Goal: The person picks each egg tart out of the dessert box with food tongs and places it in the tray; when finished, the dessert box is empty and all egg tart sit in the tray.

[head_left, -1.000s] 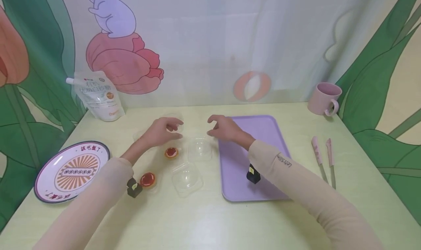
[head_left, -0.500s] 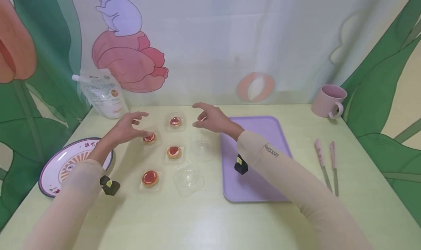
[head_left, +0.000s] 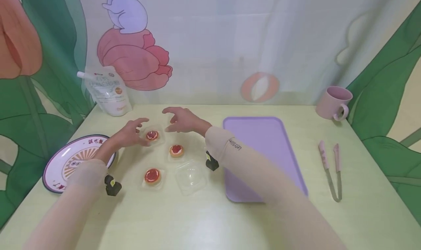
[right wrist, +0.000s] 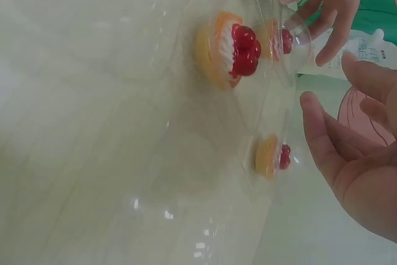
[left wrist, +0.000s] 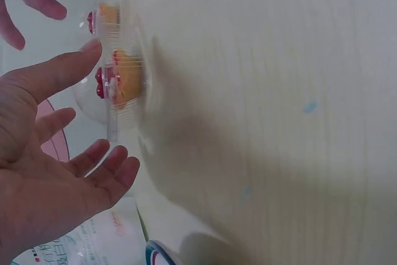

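In the head view my left hand [head_left: 129, 133] is at the left side of a clear domed box [head_left: 159, 141] holding a red-topped tart [head_left: 152, 135]. The left wrist view shows its fingers spread, with the thumb and fingertips reaching on either side of the lid. My right hand [head_left: 185, 120] hovers in front of the far tart box, its fingers loosely bent and holding nothing. That box is mostly hidden from the head camera, but its tart [right wrist: 267, 156] shows in the right wrist view. Nearer lie a middle tart [head_left: 176, 150] and a front tart [head_left: 152, 176], each in clear plastic.
An empty clear box [head_left: 190, 177] lies right of the front tart; another is largely behind the right sleeve. A purple tray [head_left: 254, 133] is on the right, with tongs [head_left: 336, 184] and a pink mug [head_left: 333, 103] beyond. A plate [head_left: 54, 173] and a pouch [head_left: 110, 93] stand left.
My left hand has moved left from the far box to the left tart box. My right hand has shifted left, away from the tray, and now covers the far box.
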A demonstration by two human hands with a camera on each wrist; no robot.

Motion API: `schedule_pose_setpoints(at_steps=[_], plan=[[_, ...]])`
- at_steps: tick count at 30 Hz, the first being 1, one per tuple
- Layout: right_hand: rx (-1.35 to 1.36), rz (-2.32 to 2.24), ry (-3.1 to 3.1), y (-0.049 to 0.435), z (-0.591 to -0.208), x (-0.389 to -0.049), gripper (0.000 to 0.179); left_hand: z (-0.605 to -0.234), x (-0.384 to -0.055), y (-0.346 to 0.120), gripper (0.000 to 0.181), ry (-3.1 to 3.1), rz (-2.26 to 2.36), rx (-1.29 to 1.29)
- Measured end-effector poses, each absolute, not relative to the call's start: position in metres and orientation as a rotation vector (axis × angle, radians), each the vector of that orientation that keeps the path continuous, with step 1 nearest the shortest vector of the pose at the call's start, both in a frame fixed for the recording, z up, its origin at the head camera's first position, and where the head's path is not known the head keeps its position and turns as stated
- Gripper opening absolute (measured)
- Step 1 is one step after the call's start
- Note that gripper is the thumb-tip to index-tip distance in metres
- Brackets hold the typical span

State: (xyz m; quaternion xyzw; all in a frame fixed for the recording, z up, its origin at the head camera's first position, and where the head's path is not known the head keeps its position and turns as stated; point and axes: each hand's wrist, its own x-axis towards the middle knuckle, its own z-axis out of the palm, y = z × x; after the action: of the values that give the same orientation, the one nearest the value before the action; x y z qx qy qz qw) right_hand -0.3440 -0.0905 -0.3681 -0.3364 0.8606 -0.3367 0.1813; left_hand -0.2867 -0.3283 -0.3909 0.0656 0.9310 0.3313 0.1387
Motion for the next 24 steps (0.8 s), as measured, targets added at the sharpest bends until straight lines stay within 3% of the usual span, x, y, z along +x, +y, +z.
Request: schedule_pose_setpoints(at_steps=[18,24], plan=[[-0.954,-0.702,2.534,-0.131,-0.385,-0.341,0.065,-0.401,-0.289,-0.327,0.092,2.655,1.030,0.143],[-0.902,-0.716,2.491,-0.138,-0.385,-0.337,0.065,-0.403,-0.287,-0.330,0.084,2.651,1.028,0.109]])
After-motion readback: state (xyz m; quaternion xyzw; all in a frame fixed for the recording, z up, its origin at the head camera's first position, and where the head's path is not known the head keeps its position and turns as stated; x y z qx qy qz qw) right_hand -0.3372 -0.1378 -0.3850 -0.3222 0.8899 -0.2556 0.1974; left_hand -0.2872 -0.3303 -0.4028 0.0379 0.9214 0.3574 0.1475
